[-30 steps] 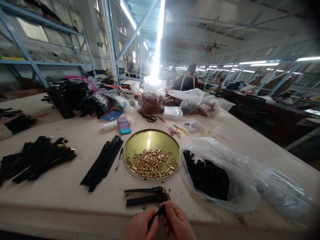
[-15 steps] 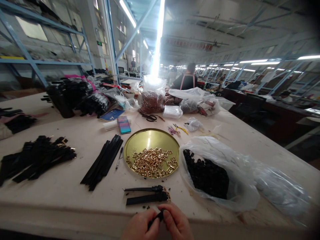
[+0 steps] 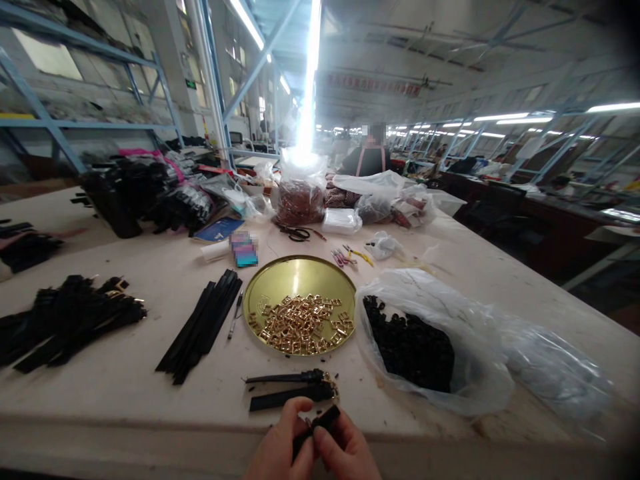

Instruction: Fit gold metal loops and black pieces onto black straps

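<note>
At the table's near edge, my left hand and my right hand are together, both closed on one black strap. Its end sticks up between the fingers of my right hand; the lower part is mostly covered by my left hand. Just beyond them lie finished-looking black straps with gold buckles at their right ends. Farther off, a round gold tray carries a heap of small gold buckles. To its right, an open clear plastic bag holds many small black loops.
Flat black straps and a pen lie left of the tray, with a bigger strap pile farther left. Behind are pliers, scissors, a phone and wrapped bundles. A person is in the background.
The strap's end now rises higher and farther right out of my fingers. My left index finger has lifted and my hands have shifted slightly. The view has drifted a little.
</note>
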{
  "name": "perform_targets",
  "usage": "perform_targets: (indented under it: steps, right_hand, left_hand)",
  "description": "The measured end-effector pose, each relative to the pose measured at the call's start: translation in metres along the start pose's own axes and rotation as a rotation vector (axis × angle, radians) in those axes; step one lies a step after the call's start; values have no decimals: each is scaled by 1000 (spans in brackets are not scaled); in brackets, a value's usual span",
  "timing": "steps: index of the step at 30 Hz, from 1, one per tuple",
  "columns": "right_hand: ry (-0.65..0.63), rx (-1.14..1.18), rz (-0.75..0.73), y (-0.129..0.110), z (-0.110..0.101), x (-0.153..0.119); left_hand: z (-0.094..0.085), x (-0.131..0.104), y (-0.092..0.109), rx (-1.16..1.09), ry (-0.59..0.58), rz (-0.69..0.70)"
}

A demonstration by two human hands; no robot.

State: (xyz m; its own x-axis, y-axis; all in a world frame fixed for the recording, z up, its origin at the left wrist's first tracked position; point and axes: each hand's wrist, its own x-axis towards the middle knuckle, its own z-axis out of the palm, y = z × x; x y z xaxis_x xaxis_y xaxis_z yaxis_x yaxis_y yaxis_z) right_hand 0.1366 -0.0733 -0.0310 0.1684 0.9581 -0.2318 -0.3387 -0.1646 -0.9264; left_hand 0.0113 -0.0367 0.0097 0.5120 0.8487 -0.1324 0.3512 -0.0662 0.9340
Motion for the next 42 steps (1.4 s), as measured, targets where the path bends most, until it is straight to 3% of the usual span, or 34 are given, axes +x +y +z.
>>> perform_targets:
  steps: [3,6,8,11,13,17,20,24,28,32,35,37,39,42]
  right_hand:
    - [78,-142,-116,1,2,0]
    - [164,-369,-225,3,1,-2]
    - [152,-415,-259,1,2,-6]
    - [54,-283,-308,-7,0,-13]
    - [-13,-141,-246,-12,-3,-14]
    - [-65,171,99,-15,-9,-11]
    - [-144,351,249,-11,-9,-11]
    - [-237,483,325,-5,-6,-14]
    - [-236,522,318,-2,-9,-11]
    - [-102,385,207,-1,-18,-6]
    - [49,40,14,2,-23,-5]
    - [85,-153,-72,4,-23,-6]
    - [93,-188,-80,4,-21,-8]
    - [33,-56,-15,-1,-17,-10]
  left_hand:
    - [2,0,-3,-70,43,-92]
    - [4,-1,-9,-221,12,-173]
    - [4,-2,-12,-269,-26,-186]
    - [0,-4,-9,-270,-56,-179]
    - [-2,-4,-3,-259,-80,-151]
    - [-4,-5,7,-204,-170,-64]
    - [-3,-6,4,-133,-145,-21]
    - [-2,-6,-3,25,-92,-101]
    - [-1,-4,-2,76,-125,-101]
    - [-2,-3,-1,81,-207,-111]
    - [-2,-4,-5,-76,-256,-78]
    - [-1,-4,-8,-217,-309,-89]
    - [0,-5,-7,-243,-310,-137]
    - [-2,-6,-1,-120,-238,-177]
